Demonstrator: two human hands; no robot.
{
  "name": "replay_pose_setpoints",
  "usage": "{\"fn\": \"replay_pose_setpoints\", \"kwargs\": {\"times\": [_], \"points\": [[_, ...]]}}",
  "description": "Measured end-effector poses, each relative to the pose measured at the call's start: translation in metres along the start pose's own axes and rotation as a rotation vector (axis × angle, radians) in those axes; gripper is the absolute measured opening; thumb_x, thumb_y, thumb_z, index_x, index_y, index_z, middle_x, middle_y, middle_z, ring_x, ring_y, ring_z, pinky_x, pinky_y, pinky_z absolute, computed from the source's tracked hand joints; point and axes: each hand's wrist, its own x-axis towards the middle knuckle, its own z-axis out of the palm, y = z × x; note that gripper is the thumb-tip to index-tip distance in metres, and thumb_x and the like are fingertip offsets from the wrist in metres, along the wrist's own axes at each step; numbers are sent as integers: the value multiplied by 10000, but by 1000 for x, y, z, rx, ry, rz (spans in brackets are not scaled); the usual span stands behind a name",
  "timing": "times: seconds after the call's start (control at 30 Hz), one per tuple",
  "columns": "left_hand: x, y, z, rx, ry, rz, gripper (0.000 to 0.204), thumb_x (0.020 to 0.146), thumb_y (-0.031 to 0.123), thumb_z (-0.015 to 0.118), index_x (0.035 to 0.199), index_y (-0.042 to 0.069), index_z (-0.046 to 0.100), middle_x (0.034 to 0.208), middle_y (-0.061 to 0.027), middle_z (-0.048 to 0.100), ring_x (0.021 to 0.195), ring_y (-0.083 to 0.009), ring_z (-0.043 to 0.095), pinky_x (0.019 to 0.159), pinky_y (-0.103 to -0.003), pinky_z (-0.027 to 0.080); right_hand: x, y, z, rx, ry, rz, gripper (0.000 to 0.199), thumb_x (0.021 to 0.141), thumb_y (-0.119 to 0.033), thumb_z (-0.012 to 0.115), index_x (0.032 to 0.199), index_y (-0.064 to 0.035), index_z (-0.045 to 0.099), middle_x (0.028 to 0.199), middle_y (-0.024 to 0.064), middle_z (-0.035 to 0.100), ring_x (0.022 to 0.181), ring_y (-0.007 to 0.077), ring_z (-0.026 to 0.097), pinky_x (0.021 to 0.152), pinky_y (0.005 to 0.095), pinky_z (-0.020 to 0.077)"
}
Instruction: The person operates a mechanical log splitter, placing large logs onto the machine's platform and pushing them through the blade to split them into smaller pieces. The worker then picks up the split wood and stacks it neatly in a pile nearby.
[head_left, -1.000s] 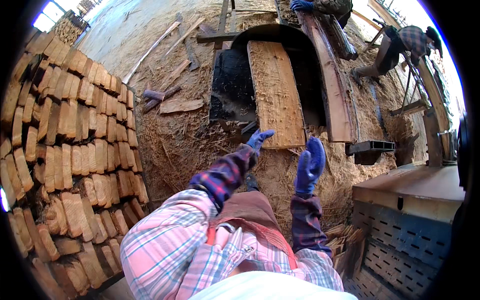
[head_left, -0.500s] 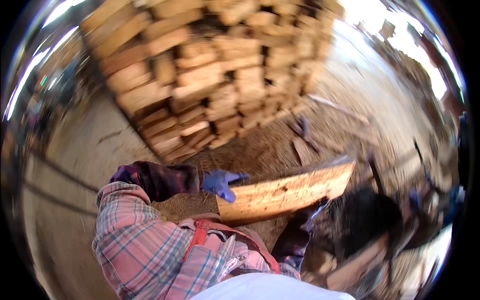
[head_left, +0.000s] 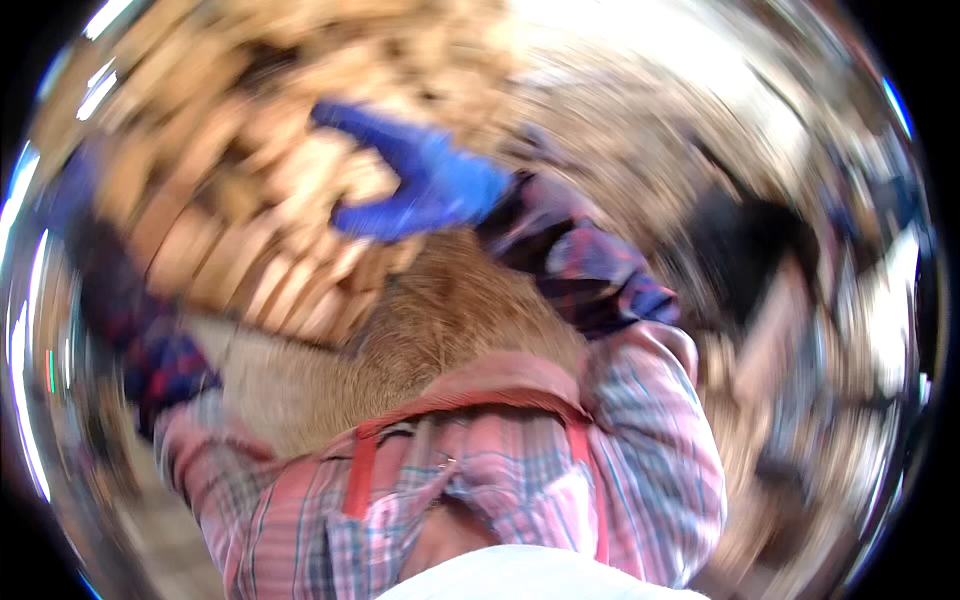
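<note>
My right hand (head_left: 415, 180), in a blue glove, is raised in front of the stack of wood blocks (head_left: 215, 250). Its thumb and fingers are spread apart, and nothing shows between them. Whether it touches the stack I cannot tell. Far out at the left rim is my left hand (head_left: 75, 185), a blue smear beside the stack's left side. Motion hides its fingers and anything they may hold. Dark checked cuffs cover both forearms. The stack fills the upper left, its block ends facing me, badly blurred.
Brown litter (head_left: 460, 300) covers the ground before me, with pale floor (head_left: 235, 350) left of it. On the right is a large black shape (head_left: 745, 250), too smeared to name, with a pale reddish board-like piece (head_left: 775, 325) beneath it.
The wide wooden board my hands held is no longer visible. My right hand has risen up and left, open; my left has swung to the far left. The stack has shifted left in view.
</note>
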Motion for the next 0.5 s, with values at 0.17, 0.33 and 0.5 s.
{"fn": "replay_pose_setpoints", "kwargs": {"times": [0.17, 0.33, 0.5], "points": [[-140, -68, 319, -332, -519, -318, 435, 848, 362, 560, 1174, 76, 528, 1126, -103, 591, 1013, -243, 578, 826, -372, 486, -376, -3, -91, -536, 1003, 1336, 175, 863, -192, 582, 968, -55, 611, 858, 77, 599, 824, 177, 578, 729, 334, 474], [-496, 82, 546, -803, -1776, -1410, 364, 885, 340, 507, 1157, 99, 538, 1083, -85, 618, 965, -237, 605, 782, -367, 493, -592, -130, -157, -125, 2221, 677, 318, 900, -274, 519, 1116, -46, 571, 1028, 81, 615, 947, 186, 579, 783, 284, 474], [-593, 272, 707, -689, -2337, -170, 437, 861, 340, 589, 1214, 102, 493, 1111, -122, 591, 1006, -271, 569, 854, -404, 471, -691, -127, -215, 210, 2337, 221, 464, 912, -321, 508, 1269, -26, 477, 1286, 87, 508, 1169, 201, 476, 996, 337, 375]]}}
